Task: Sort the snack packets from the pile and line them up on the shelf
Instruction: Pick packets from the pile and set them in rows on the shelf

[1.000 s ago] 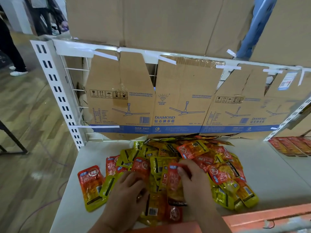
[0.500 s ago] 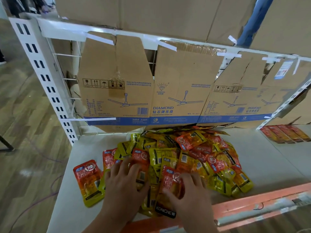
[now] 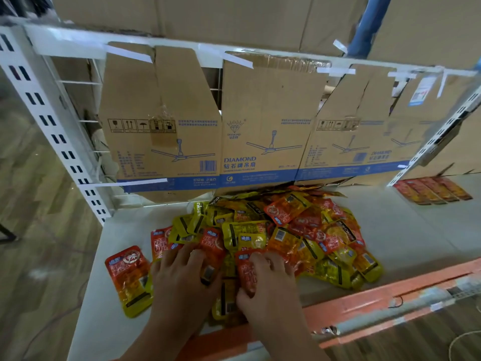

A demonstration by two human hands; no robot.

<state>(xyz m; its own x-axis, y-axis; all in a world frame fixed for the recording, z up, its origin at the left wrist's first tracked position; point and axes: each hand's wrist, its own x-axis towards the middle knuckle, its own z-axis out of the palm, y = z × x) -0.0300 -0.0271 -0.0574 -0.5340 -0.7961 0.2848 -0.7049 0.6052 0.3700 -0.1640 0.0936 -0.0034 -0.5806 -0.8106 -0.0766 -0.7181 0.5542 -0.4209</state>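
I see the shelf (image 3: 406, 230) carrying the pile (image 3: 286, 230) of red and yellow packets at its middle. My left hand (image 3: 179, 280) lies spread flat on the pile's near edge. My right hand (image 3: 268, 282) pinches a red packet (image 3: 246, 269), thumb against fingers. I judge we are picking out; next, lift it clear without dragging its neighbours.
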